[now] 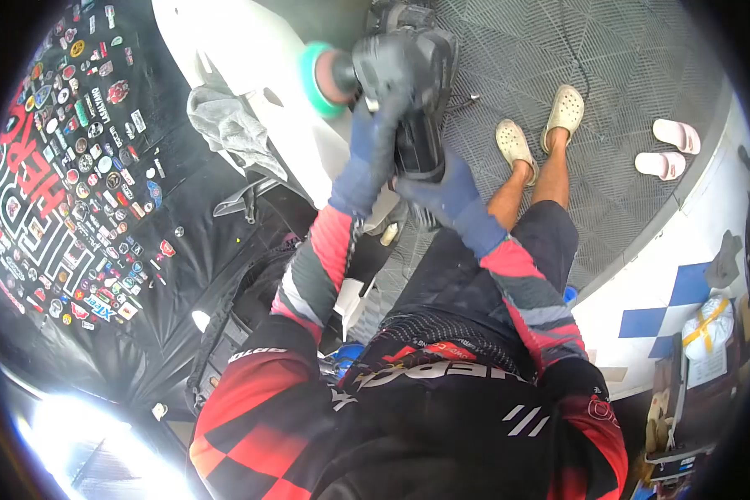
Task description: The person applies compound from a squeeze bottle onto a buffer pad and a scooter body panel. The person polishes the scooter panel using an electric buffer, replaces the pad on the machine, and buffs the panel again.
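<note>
A workshop, shown by ridged floor tiles (642, 75) and stickered black sheeting (179, 283).

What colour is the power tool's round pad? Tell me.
The round pad is teal-green, with a reddish-brown backing; the head view shows it best.

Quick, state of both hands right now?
Left hand: closed on the power tool, nearer its green-edged pad.
Right hand: on the same tool's rear end; finger closure unclear.

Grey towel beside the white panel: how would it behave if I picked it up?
The grey towel would probably flop, since it hangs in loose folds by the white panel. It looks like soft cloth, so likely light for its size. Pushed, it would probably bunch up rather than roll.
</note>
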`<state>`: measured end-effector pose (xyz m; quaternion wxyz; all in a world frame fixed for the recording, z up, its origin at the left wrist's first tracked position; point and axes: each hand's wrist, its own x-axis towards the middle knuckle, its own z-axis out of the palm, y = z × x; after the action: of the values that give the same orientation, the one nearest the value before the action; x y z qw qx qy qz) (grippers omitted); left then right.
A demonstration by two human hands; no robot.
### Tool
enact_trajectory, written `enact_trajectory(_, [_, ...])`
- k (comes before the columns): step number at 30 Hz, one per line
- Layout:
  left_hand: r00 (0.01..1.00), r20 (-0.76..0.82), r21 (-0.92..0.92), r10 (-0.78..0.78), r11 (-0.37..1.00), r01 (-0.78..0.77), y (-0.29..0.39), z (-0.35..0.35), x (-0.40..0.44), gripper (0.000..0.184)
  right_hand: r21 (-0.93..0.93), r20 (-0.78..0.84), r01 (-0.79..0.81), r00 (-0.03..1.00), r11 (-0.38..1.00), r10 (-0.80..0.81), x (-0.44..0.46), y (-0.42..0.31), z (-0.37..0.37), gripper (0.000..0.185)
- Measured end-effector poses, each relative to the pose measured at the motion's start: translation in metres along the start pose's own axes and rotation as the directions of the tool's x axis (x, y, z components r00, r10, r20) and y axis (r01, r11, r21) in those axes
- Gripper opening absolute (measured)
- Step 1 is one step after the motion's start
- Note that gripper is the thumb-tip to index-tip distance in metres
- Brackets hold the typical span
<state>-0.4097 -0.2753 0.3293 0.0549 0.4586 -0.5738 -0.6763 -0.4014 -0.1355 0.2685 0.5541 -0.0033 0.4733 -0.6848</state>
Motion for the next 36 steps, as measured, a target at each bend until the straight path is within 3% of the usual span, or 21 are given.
enact_trajectory(2, [0.988,-0.01,-0.06,-0.151,0.987,0.151,-0.016,-0.002,-0.031,0.033,-0.029,0.021,-0.115,0.993,0.993,0.116,-0.029,0.023,-0.003,0.072])
enact_trajectory(4, [0.978,-0.048,-0.028,-0.204,0.979,0.203,-0.047,-0.014,-0.051,0.034,0.144,0.088,-0.269,0.962,0.952,0.259,-0.055,0.035,-0.001,0.067])
enact_trajectory(8, [0.95,-0.12,-0.022,-0.289,0.957,0.288,-0.063,-0.012,-0.078,0.035,0.15,0.137,-0.396,0.916,0.906,0.378,-0.085,0.048,-0.003,0.064])
enact_trajectory(13, [0.959,-0.046,-0.01,-0.279,0.96,0.279,-0.046,-0.02,-0.064,0.04,0.102,0.078,-0.259,0.965,0.96,0.252,-0.069,0.044,0.005,0.061])
enact_trajectory(15, [0.978,0.047,0.021,-0.205,0.979,0.205,-0.026,-0.017,-0.047,0.043,0.083,0.07,-0.229,0.972,0.97,0.223,-0.055,0.023,0.005,0.061])
enact_trajectory(16, [0.998,0.036,0.101,-0.054,0.994,0.051,-0.027,-0.016,-0.04,0.045,0.106,0.086,-0.254,0.966,0.961,0.245,-0.05,0.008,0.004,0.061])
enact_trajectory(19, [0.994,0.009,0.122,-0.113,0.986,0.111,-0.027,-0.013,-0.04,0.042,0.141,0.114,-0.283,0.957,0.949,0.268,-0.051,0.014,0.001,0.063])
enact_trajectory(22, [0.978,-0.055,0.072,-0.203,0.976,0.207,-0.053,-0.008,-0.064,0.044,0.138,0.111,-0.276,0.959,0.951,0.262,-0.072,0.048,-0.006,0.049])
enact_trajectory(24, [0.939,-0.097,0.076,-0.33,0.938,0.338,-0.078,-0.019,-0.085,0.054,0.162,0.185,-0.485,0.871,0.86,0.456,-0.095,0.056,-0.009,0.049])
enact_trajectory(27, [0.867,-0.204,0.096,-0.455,0.872,0.48,-0.108,-0.028,-0.106,0.055,0.229,0.198,-0.575,0.818,0.786,0.54,-0.116,0.067,-0.011,0.051])
enact_trajectory(29, [0.864,-0.216,0.064,-0.455,0.877,0.477,-0.107,-0.027,-0.103,0.056,0.245,0.212,-0.579,0.815,0.778,0.539,-0.115,0.07,-0.011,0.053])
enact_trajectory(31, [0.926,-0.147,0.108,-0.349,0.925,0.365,-0.094,-0.024,-0.086,0.055,0.138,0.16,-0.509,0.858,0.85,0.488,-0.099,0.05,-0.01,0.052])
enact_trajectory(33, [0.958,-0.107,0.005,-0.266,0.963,0.268,-0.076,-0.014,-0.068,0.046,0.136,0.164,-0.454,0.887,0.88,0.432,-0.078,0.043,-0.012,0.052])
enact_trajectory(36, [0.952,-0.091,-0.067,-0.292,0.956,0.287,-0.055,-0.005,-0.052,0.043,0.133,0.18,-0.384,0.916,0.914,0.359,-0.061,0.043,-0.016,0.051])
